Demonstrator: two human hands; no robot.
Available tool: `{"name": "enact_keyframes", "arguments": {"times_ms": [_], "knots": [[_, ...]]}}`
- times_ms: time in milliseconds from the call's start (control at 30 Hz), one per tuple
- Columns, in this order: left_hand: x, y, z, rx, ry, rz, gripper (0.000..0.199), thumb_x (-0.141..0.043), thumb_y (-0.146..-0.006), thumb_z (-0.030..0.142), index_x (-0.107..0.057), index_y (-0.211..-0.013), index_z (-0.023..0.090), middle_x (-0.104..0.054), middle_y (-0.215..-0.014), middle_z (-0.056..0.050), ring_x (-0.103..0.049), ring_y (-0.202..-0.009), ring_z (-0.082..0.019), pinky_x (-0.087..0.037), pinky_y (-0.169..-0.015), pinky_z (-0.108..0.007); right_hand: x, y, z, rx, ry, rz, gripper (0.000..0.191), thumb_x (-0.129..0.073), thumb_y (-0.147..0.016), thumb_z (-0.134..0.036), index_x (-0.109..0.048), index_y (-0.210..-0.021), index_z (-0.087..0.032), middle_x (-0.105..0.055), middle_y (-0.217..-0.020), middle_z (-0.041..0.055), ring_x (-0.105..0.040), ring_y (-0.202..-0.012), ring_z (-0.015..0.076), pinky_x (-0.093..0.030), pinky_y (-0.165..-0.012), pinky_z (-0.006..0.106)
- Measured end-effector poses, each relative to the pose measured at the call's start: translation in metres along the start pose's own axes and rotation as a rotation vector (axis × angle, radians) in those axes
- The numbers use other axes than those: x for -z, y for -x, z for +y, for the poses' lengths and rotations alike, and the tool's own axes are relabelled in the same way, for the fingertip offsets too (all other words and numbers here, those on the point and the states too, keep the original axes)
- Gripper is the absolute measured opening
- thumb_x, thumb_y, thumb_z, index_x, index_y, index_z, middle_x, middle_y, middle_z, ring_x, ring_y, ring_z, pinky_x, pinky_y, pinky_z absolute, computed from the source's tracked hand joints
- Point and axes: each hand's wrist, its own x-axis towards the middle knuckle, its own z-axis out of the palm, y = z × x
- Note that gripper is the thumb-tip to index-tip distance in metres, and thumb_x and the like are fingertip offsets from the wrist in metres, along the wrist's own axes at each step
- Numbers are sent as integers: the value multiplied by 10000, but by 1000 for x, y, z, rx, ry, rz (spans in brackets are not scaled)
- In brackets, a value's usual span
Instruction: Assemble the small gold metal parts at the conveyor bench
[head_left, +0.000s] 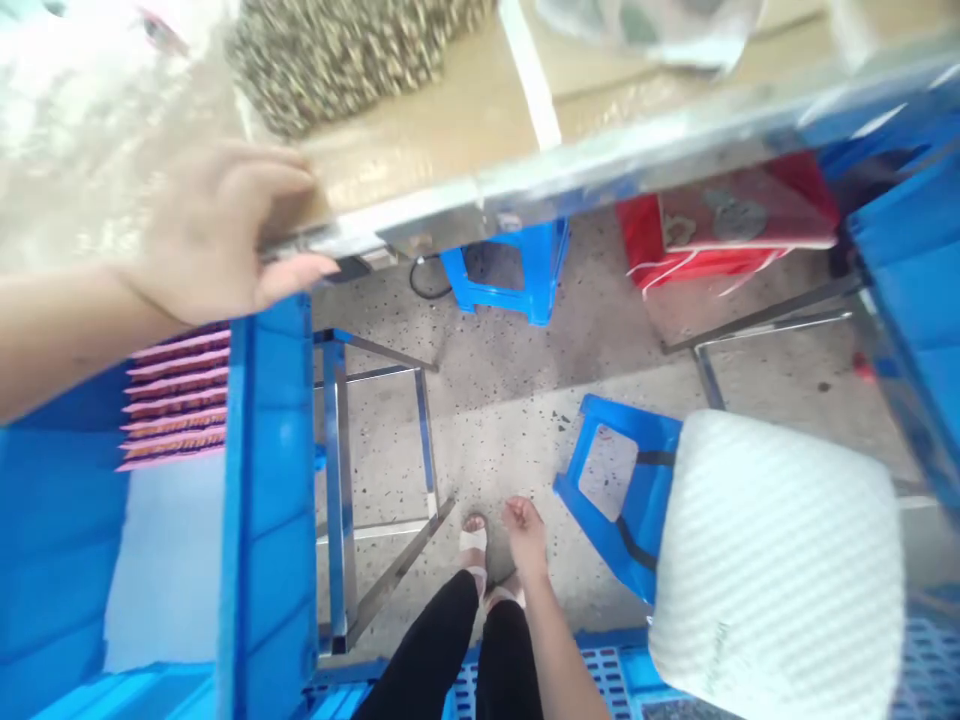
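Observation:
My left hand [217,225] grips the near edge of the table [427,150], its fingers on top and its thumb against the metal rim. Just beyond it on the tabletop is a pile of small brownish-gold pieces [337,60], blurred, their kind unclear. My right hand [525,525] hangs low beside my legs, over the floor, with its fingers curled in and nothing visible in them. To its right lies a blue plastic stool [630,480], tipped on its side, with a white ribbed cushion [780,570] strapped to it.
At left stands a blue crate [274,500] with a row of pink-edged packs [180,400] inside. A metal frame [341,500] stands beside it. Under the table are another blue stool [517,270] and a red bag [727,215]. Blue crates [915,270] line the right.

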Motion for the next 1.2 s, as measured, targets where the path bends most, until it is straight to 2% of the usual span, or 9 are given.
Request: {"name": "enact_keyframes", "arguments": {"times_ms": [100, 233, 333, 467, 700, 833, 1033, 1133, 1200], "knots": [[11, -8, -1, -77, -70, 125, 846, -234, -844, 686, -436, -1196, -56, -439, -1311, -153, -374, -1249, -273, -309, -1047, -509, 23, 19, -51, 22, -36, 8, 265, -593, -692, -451, -583, -726, -188, -560, -583, -32, -519, -537, 112, -435, -550, 236], [1, -7, -3, -90, -72, 78, 807, -241, -845, 681, -520, -1160, -7, -494, -1284, -202, -423, -1216, -290, -343, -1024, -500, 54, 18, -137, 124, -56, 76, 302, -621, -681, -468, -589, -778, -184, -587, -643, -13, -534, -564, 116, -440, -556, 239], [-1, -6, -5, -63, -37, 118, 669, -358, -835, 636, -560, -1175, 97, -521, -1283, -187, -440, -1227, -311, -354, -1012, -504, 74, 3, -206, 228, -72, 139, 335, -647, -653, -483, -586, -795, -187, -600, -694, -4, -550, -615, 119, -453, -588, 242], [1, -4, -4, -82, -16, 122, 606, -405, -836, 587, -582, -1178, 119, -543, -1271, -192, -466, -1217, -310, -365, -1011, -470, 92, -23, -288, 334, -88, 232, 379, -669, -629, -509, -589, -810, -185, -604, -703, -6, -546, -628, 116, -454, -601, 244], [-1, -1, -5, -73, 31, 117, 573, -422, -845, 559, -576, -1209, 145, -554, -1275, -176, -475, -1221, -283, -338, -1038, -426, 115, -60, -392, 421, -73, 343, 442, -670, -597, -540, -585, -833, -177, -579, -666, -29, -503, -557, 89, -438, -571, 240], [1, 0, -3, -83, 35, 94, 572, -419, -859, 544, -561, -1227, 129, -552, -1278, -179, -466, -1231, -279, -329, -1039, -411, 89, -68, -423, 411, 12, 203, 420, -686, -584, -522, -595, -808, -179, -589, -659, -23, -514, -542, 96, -433, -531, 238], [5, 1, 4, -26, 66, 102, 562, -414, -860, 556, -590, -1191, 137, -574, -1259, -159, -471, -1228, -262, -309, -1045, -374, -3, -78, -455, 387, 107, -141, 388, -685, -598, -522, -616, -747, -170, -596, -613, -8, -496, -476, 93, -403, -440, 219], [6, 2, 5, -18, 76, 116, 543, -418, -860, 551, -610, -1162, 143, -591, -1240, -146, -480, -1217, -263, -301, -1045, -369, -36, -92, -479, 390, 95, -196, 387, -658, -636, -515, -634, -816, -173, -618, -666, -2, -505, -501, 90, -420, -454, 215], [7, 2, 5, -21, 78, 118, 536, -418, -859, 554, -616, -1151, 150, -610, -1214, -140, -488, -1206, -261, -298, -1044, -370, -47, -103, -491, 388, 81, -199, 433, -649, -652, -506, -642, -939, -182, -634, -704, -4, -506, -508, 86, -427, -461, 213]]}}
